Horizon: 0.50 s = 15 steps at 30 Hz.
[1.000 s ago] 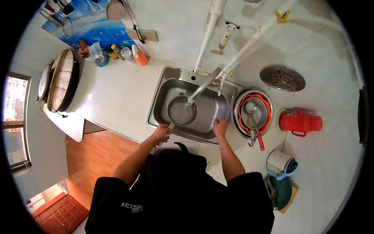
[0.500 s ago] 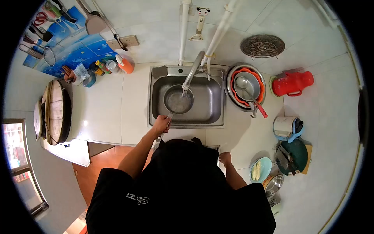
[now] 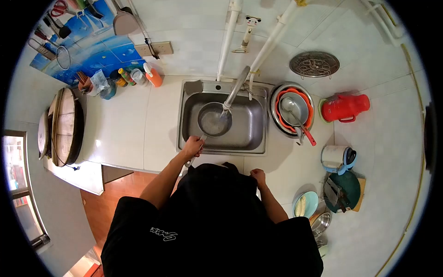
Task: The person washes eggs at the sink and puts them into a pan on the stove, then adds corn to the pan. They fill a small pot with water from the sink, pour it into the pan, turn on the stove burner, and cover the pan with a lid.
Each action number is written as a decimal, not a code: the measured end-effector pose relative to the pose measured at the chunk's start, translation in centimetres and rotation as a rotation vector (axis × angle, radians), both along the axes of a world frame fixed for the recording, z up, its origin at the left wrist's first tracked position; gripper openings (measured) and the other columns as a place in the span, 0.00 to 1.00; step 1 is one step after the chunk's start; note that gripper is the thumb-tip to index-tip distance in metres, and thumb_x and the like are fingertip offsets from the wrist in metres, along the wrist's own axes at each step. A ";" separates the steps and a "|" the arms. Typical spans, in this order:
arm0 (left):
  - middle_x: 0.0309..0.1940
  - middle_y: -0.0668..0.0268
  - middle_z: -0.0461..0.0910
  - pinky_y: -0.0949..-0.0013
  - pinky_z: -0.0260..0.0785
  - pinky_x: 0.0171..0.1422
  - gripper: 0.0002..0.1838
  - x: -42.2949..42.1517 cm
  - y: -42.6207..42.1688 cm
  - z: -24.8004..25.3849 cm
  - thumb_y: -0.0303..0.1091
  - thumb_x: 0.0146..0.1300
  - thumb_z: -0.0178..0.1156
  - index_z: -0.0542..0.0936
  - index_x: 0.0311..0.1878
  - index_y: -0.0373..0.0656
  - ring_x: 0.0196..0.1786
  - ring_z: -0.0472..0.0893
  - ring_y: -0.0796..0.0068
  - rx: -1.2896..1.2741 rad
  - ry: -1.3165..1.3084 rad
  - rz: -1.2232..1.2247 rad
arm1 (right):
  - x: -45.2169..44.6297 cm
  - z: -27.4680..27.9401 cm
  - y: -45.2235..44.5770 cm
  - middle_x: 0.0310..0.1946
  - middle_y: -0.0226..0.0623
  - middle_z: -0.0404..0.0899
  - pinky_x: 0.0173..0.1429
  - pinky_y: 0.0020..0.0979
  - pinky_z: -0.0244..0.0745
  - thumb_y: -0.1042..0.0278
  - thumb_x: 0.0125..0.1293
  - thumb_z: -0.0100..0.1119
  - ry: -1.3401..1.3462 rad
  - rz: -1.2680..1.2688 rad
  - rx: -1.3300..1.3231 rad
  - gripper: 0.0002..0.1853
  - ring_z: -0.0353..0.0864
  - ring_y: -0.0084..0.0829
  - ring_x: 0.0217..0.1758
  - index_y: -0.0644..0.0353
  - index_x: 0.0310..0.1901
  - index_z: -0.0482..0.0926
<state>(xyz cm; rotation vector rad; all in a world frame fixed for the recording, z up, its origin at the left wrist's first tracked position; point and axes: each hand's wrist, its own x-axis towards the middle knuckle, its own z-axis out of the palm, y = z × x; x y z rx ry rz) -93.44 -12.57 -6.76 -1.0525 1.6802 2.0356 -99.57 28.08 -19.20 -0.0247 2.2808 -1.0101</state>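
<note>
Near the sink's front edge, my left hand point(image 3: 193, 147) is wrapped around the handle of a metal saucepan point(image 3: 215, 123). The pan hangs over the left part of the steel sink point(image 3: 255, 147), under the faucet point(image 3: 237, 87), and water runs from the spout into it. Some water shows inside the pan. My right hand point(image 3: 258, 177) is close to my body by the counter's front edge, its fingers curled closed. Its palm side is hidden, so anything in it does not show.
Right of the sink are stacked bowls point(image 3: 275, 121) with a red-handled ladle point(image 3: 304, 129), a red thermos point(image 3: 346, 108) and a kettle point(image 3: 333, 157). A light-blue bowl point(image 3: 313, 203) holds pale food. Round wooden lids point(image 3: 67, 127) stand at left; bottles point(image 3: 153, 76) line the wall.
My right hand has moved up and left, nearer to my body. The view has shifted slightly. My left hand still holds the saucepan under the running water.
</note>
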 end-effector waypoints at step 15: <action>0.17 0.67 0.69 0.71 0.58 0.15 0.14 -0.6 0.4 0.5 0.35 0.67 0.54 0.72 0.27 0.38 0.15 0.69 0.77 0.007 -0.026 -0.001 | -0.5 -0.8 2.2 0.30 0.47 0.85 0.44 0.39 0.80 0.63 0.56 0.56 0.011 -0.027 0.168 0.14 0.86 0.42 0.36 0.65 0.34 0.85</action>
